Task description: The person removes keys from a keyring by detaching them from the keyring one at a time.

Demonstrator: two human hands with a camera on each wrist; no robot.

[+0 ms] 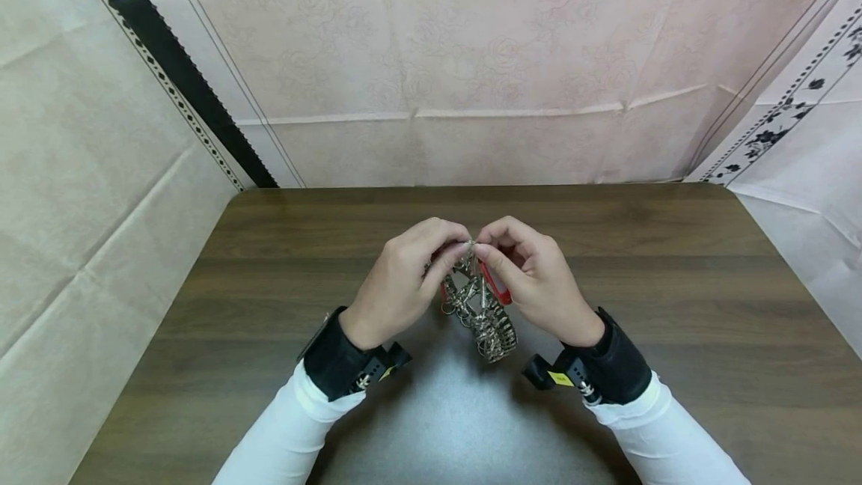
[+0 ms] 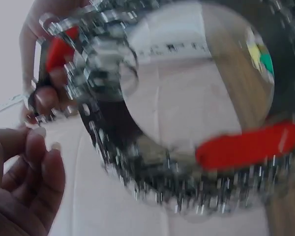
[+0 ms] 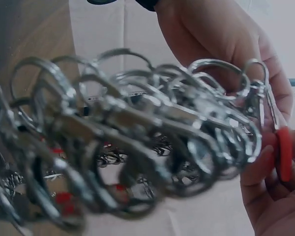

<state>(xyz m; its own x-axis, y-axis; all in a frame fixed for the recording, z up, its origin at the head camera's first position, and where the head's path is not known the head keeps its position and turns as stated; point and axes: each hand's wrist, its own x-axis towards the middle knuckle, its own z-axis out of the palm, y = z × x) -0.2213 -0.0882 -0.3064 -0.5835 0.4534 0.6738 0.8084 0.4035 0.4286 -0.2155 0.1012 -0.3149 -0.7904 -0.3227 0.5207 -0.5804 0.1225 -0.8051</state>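
Between the two hands hangs a looped bunch of silvery metal rings and clasps [image 1: 494, 335], large and blurred close to the camera in the left wrist view. My left hand [image 1: 402, 275] pinches a small metal part at the top of the bunch between thumb and fingertips. Opposite it, the fingertips of my right hand [image 1: 539, 275] pinch the same top end, almost meeting the left. A red strip [image 1: 501, 293] hangs just below the right thumb. In the right wrist view this red strip [image 3: 285, 153] lies by the right fingers. Another red piece [image 2: 248, 145] sits on the loop.
The bunch is held over a brown wood-grain table [image 1: 269, 305]. Pale patterned cloth [image 1: 471, 58] hangs behind the table's far edge, with more cloth at both sides. Each wrist wears a black strap [image 1: 609, 358] with a small camera.
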